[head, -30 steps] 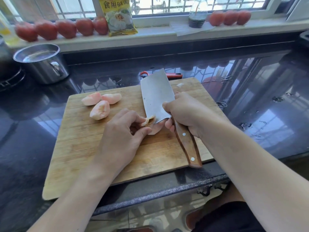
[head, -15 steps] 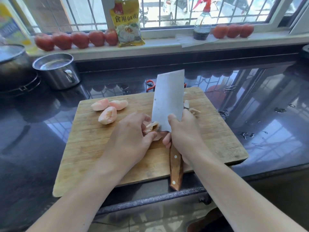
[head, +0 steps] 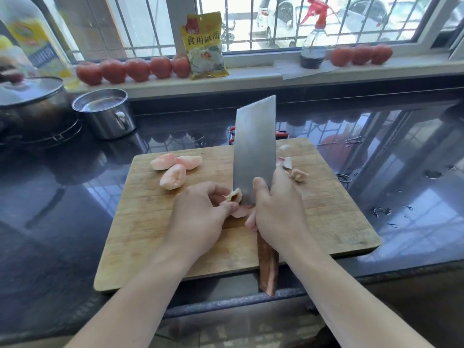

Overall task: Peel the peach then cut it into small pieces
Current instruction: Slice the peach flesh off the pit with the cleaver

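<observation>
A dark glossy bench (head: 75,222) fills most of the view and mirrors the window bars. A wooden cutting board (head: 150,247) lies on it near the front edge, its near side running along that edge. At the bench's back left stands a lidded pot (head: 30,101), with a steel pot (head: 105,114) of water just to its right.

A cleaver (head: 253,149) stands over the middle of the board, the broad blade pointing away toward the back edge and the wooden handle reaching past the board's near edge. The right hand (head: 278,209) grips the cleaver where blade meets handle, fingers curled round it and the thumb lying against the blade's flat. The left hand (head: 200,214) pinches a peach piece (head: 233,197) with curled fingers, holding it on the board at the blade's left side, touching the steel.

Three peeled peach pieces (head: 173,179) lie together near the board's back left corner. Small scraps (head: 298,174) of peel and flesh lie on the board to the right of the blade, near the back right corner.

On the windowsill behind the bench sit a row of tomatoes (head: 135,69) at left, a yellow packet (head: 206,46), a spray bottle (head: 313,46), and three more tomatoes (head: 361,55) at right.
</observation>
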`<state>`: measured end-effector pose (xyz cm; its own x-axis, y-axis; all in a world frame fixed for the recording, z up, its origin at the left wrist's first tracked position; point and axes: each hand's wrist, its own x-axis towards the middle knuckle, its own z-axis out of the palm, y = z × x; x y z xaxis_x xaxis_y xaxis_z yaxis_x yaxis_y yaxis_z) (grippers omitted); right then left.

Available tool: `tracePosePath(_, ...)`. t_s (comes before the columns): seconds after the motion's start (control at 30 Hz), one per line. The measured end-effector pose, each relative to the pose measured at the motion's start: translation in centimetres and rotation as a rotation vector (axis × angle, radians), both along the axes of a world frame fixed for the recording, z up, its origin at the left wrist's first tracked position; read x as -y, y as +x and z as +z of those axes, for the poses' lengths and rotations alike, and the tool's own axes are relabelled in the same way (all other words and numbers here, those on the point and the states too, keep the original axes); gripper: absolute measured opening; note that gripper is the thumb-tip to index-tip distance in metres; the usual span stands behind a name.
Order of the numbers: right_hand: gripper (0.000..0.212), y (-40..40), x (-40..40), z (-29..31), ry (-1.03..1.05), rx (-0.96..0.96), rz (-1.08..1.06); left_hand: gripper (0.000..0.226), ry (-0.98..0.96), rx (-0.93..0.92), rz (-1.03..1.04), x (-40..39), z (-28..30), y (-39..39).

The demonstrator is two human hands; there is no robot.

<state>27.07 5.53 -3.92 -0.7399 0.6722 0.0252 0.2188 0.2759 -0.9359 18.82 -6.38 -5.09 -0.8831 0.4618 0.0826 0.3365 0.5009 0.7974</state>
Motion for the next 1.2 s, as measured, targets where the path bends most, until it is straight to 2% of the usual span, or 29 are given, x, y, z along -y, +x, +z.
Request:
tracePosePath(0.17,0.016,0.0,-0.4,0.7,0.227,0.098,0.07,0.015,-0.019,-0.05,-0.051,0.3,-0.1,-0.1)
tracePosePath(0.33,0.017,-0.3,-0.5,1.0,0.254,0.145,0.062,0.011,-0.091,-0.326,-0.187,0.6,-0.5,-0.4)
tracePosePath(0.43,0.018,-0.5,-0.6,0.9,0.242,0.157,0.049,0.017,-0.157,-0.427,-0.228,0.7,-1.0,-1.0)
tracePosePath(0.5,0.018,-0.5,-0.8,0.8,0.206,0.144,0.03,0.019,-0.131,-0.355,-0.213,0.7,-1.2,-1.5)
tracePosePath(0.6,0.01,-0.5,-1.3,0.6,0.103,0.113,0.025,0.024,-0.039,-0.11,-0.131,0.6,-0.8,-2.1)
tracePosePath(0.7,0.011,-0.6,-1.8,0.4,0.045,0.096,0.019,0.032,0.03,0.144,-0.037,0.3,0.0,-3.0)
tracePosePath(0.83,0.014,-0.4,-2.8,0.2,-0.081,0.062,0.031,0.03,0.304,0.474,0.017,1.0,1.0,-4.0)
tracePosePath(1.0,0.02,1.0,-6.1,2.9,-0.468,-0.087,0.0,0.026,0.37,0.596,-0.074,1.3,2.0,-5.0)
tracePosePath(1.1,0.015,2.3,-9.0,3.9,-0.433,-0.089,-0.089,0.024,0.364,0.578,-0.124,0.1,3.2,-5.6)
tracePosePath(1.2,0.017,2.9,-10.4,3.8,-0.424,-0.064,-0.089,0.019,0.305,0.456,-0.134,-2.9,4.4,-5.3)
